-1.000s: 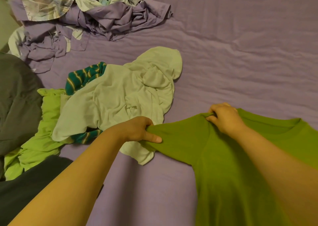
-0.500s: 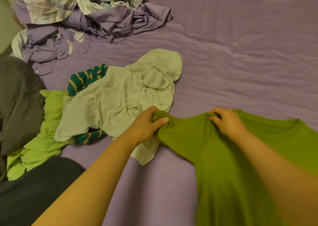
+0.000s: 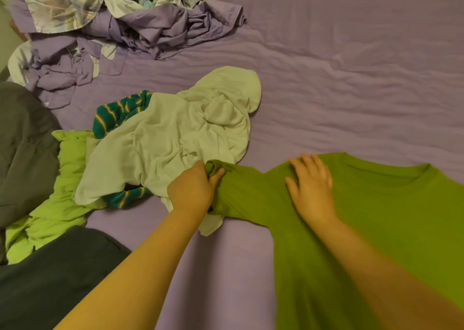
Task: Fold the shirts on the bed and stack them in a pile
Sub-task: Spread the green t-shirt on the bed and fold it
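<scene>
No text, label, brand, number or sign can be read anywhere in the view: neither on the olive-green cotton T-shirt nor on the crumpled clothes heaped on the purple-sheeted bed.

We take this for a bedroom in a home: a bed under a wrinkled purple sheet fills our view, crumpled purple and leaf-print bedding is bunched at its far corner, and loose household laundry lies heaped on the mattress.
</scene>
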Motion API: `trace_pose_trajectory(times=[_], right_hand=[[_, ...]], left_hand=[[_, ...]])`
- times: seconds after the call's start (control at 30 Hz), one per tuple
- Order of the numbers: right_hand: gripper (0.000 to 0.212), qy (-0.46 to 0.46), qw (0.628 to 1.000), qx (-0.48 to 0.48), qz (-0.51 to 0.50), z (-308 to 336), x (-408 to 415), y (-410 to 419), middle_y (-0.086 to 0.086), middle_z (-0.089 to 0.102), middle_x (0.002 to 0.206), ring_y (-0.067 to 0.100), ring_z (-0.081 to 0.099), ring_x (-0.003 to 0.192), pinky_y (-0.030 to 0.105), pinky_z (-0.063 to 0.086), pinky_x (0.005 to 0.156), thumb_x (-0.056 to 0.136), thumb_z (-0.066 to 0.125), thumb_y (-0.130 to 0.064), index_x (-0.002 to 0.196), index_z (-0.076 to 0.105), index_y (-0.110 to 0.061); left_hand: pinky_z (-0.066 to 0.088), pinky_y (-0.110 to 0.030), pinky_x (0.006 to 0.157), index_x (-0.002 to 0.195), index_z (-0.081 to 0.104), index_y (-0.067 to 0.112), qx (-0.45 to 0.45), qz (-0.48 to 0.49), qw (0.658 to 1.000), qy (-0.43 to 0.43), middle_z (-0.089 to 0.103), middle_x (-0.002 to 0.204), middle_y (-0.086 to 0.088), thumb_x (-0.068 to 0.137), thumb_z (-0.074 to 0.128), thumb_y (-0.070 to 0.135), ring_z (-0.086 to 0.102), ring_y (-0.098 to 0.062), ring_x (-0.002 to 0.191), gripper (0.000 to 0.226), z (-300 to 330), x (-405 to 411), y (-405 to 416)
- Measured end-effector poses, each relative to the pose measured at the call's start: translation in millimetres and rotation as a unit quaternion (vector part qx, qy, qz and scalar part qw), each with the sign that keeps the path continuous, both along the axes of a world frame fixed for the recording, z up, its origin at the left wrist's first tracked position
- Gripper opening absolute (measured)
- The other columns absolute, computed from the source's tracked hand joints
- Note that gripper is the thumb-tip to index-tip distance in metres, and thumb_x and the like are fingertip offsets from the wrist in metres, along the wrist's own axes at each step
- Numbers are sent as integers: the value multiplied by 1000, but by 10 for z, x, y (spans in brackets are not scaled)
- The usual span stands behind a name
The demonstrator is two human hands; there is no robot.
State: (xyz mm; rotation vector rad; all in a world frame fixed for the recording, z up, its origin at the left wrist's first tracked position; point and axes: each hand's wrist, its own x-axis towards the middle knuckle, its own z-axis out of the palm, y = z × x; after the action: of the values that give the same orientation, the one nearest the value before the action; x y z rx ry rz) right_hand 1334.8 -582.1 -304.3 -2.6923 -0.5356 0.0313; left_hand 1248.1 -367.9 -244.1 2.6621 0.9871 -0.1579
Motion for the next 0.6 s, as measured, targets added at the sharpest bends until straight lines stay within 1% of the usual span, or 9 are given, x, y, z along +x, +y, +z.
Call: trace_pose_trajectory(times=[0.07, 0.13, 0.23, 0.33, 0.4, 0.43, 0.47, 0.53, 0.6], right_hand=[[53, -15, 999, -28, 0, -63, -339, -82, 18, 44, 142, 36, 34, 134, 57, 27, 106, 88, 43, -42, 133, 50, -16], [62, 13, 997, -73, 2, -170, -597, -184, 17, 37, 147, 34, 25, 138, 55, 18, 109, 90, 29, -57, 141, 40, -22], [73, 54, 990, -130, 13, -300, -741, -258, 18, 34, 148, 35, 24, 139, 57, 10, 109, 90, 11, -68, 143, 36, -25], [79, 67, 991, -113, 4, -239, -711, -176, 18, 27, 152, 34, 17, 142, 55, 4, 110, 87, 8, -72, 144, 34, -24], [78, 52, 995, -78, 20, -147, -705, -79, 18, 26, 152, 32, 13, 143, 52, 4, 111, 87, 10, -70, 143, 36, -23], [75, 42, 996, -65, 40, -109, -712, -26, 18, 30, 150, 32, 14, 141, 51, 6, 110, 89, 12, -69, 141, 39, -23], [71, 30, 996, -57, 63, -83, -728, 27, 18, 34, 148, 31, 17, 140, 50, 9, 110, 90, 16, -67, 138, 44, -24], [66, 18, 994, -49, 93, -64, -766, 127, 17, 42, 144, 31, 22, 136, 52, 19, 110, 89, 21, -66, 132, 51, -25], [64, 17, 993, -59, 100, -63, -810, 193, 16, 48, 139, 31, 28, 133, 57, 31, 104, 88, 25, -65, 126, 57, -25]], left_hand=[[22, -29, 48, 67, 32, 18, -68, 33, 997, -15, 42, 64, 3, 91, 49, 50, 46, -20, 69, 44, -96, -41, -2], [24, -30, 51, 69, 36, 17, -122, 60, 990, -32, 41, 64, 3, 92, 53, 42, 46, -20, 71, 38, -186, -104, 56], [36, -31, 65, 83, 51, 11, -213, 89, 971, -59, 50, 70, 0, 91, 58, 35, 53, -25, 79, 27, -247, -161, 150], [40, -29, 74, 104, 58, 9, -259, 109, 956, -82, 60, 89, -2, 91, 57, 37, 58, -23, 89, 32, -211, -200, 99], [39, -28, 74, 115, 56, 10, -228, 136, 958, -107, 58, 97, -1, 91, 56, 40, 55, -18, 89, 39, -156, -256, 25], [41, -30, 74, 116, 55, 11, -195, 147, 962, -120, 57, 99, -1, 91, 57, 41, 55, -18, 91, 39, -121, -293, -11], [43, -32, 73, 112, 56, 12, -154, 148, 968, -133, 57, 100, -2, 89, 59, 41, 55, -20, 92, 37, -94, -335, -36], [43, -33, 68, 94, 62, 15, -88, 116, 980, -135, 54, 95, -3, 85, 62, 45, 55, -23, 90, 31, -62, -417, -95], [44, -34, 66, 78, 65, 19, -85, 74, 989, -93, 50, 88, -1, 80, 63, 54, 53, -21, 84, 35, -47, -485, -189]])
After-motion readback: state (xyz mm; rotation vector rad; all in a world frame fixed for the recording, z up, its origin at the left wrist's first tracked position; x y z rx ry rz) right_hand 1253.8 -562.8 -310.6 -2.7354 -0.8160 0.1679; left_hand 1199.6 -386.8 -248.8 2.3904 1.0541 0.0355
